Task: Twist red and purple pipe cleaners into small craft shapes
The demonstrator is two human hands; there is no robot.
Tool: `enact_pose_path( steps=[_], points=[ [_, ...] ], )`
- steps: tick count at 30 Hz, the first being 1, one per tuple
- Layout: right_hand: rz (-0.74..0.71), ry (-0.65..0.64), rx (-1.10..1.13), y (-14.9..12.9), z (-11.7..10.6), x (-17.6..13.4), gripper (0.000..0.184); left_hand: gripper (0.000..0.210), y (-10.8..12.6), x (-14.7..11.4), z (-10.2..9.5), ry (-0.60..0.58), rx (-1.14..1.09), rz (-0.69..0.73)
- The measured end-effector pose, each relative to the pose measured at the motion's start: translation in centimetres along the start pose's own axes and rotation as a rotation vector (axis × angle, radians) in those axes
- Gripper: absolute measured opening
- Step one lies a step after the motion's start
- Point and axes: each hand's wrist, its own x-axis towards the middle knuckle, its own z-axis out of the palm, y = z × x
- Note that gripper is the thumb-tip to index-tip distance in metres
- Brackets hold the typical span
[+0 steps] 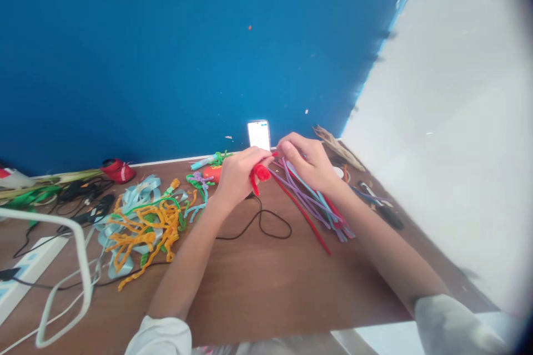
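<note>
My left hand (241, 173) is closed around a red pipe cleaner (261, 172), part of it wound into a thick coil below the fingers. A short red end pokes out past the left fingertips toward my right hand (306, 160). The right thumb and fingers are pinched together close to that end; whether they grip it is hidden. Beneath the right hand and forearm lies a bundle of purple, light blue and red pipe cleaners (318, 208). One straight red pipe cleaner (310, 222) rests on the table along its left side.
A lit phone (259, 134) leans against the blue wall. Left are a tangle of orange pipe cleaners (154, 227), light blue ribbon (144, 193), a white power strip (31, 272) and a white curved frame (83, 266). A black cable (275, 233) loops mid-table; a dark-handled tool (389, 213) lies right.
</note>
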Motion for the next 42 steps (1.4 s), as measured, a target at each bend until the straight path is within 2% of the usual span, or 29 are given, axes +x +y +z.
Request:
enact_pose_path(
  steps=[2,5,9,13,16,18,20,21,23,25,28,30,33,35,38,42],
  points=[
    [0.108,-0.110,0.169,0.2,0.1,0.2,0.040,0.026,-0.8,-0.1,0.3,-0.011,0.236,0.128],
    [0.197,-0.302,0.373,0.3,-0.1,0.3,0.038,0.027,-1.4,-0.2,0.5,-0.033,0.398,0.231],
    [0.219,-0.371,0.461,0.2,-0.6,0.4,0.030,0.028,-1.8,-0.2,0.4,-0.050,0.411,0.276],
    [0.090,-0.368,0.311,0.2,-0.8,0.3,0.026,0.024,-2.0,-0.3,0.7,-0.066,0.233,0.249],
    [-0.060,-0.250,0.111,0.0,-0.8,0.1,0.021,0.024,-1.0,-0.4,1.2,-0.072,-0.092,0.036],
    [-0.207,-0.149,-0.026,-0.3,-0.8,0.0,0.019,0.026,0.2,-0.4,1.4,-0.034,-0.423,-0.227],
    [-0.355,-0.102,-0.196,-0.6,-1.0,-0.2,0.023,0.029,1.5,-0.2,1.4,-0.018,-0.765,-0.468],
    [-0.404,-0.108,-0.291,-0.7,-1.1,-0.4,0.026,0.029,2.1,-0.2,1.3,-0.031,-0.894,-0.570],
    [-0.456,-0.116,-0.430,-0.8,-1.2,-0.6,0.030,0.027,2.9,0.0,0.9,-0.148,-1.059,-0.729],
    [-0.455,-0.071,-0.438,-0.6,-1.1,-0.7,0.031,0.030,3.2,0.0,0.5,-0.195,-1.125,-0.784],
    [-0.355,-0.018,-0.272,-0.4,-0.6,-0.5,0.026,0.029,3.2,-0.1,0.3,-0.046,-0.970,-0.673],
    [-0.190,-0.033,-0.062,-0.5,-0.4,-0.4,0.025,0.029,3.1,-0.2,0.3,0.036,-0.740,-0.536],
    [0.112,-0.141,0.316,-0.5,-0.3,-0.1,0.035,0.030,2.7,-0.1,0.1,-0.012,-0.436,-0.361],
    [0.250,-0.201,0.516,-0.4,-0.4,0.0,0.039,0.031,2.4,0.0,-0.1,-0.036,-0.293,-0.248],
    [0.352,-0.260,0.694,0.2,-0.5,0.1,0.030,0.030,1.9,0.1,-0.3,-0.053,-0.168,-0.097],
    [0.384,-0.347,0.839,0.9,-0.6,0.0,0.021,0.026,1.4,0.0,-0.5,-0.092,-0.092,-0.040]
  ],
)
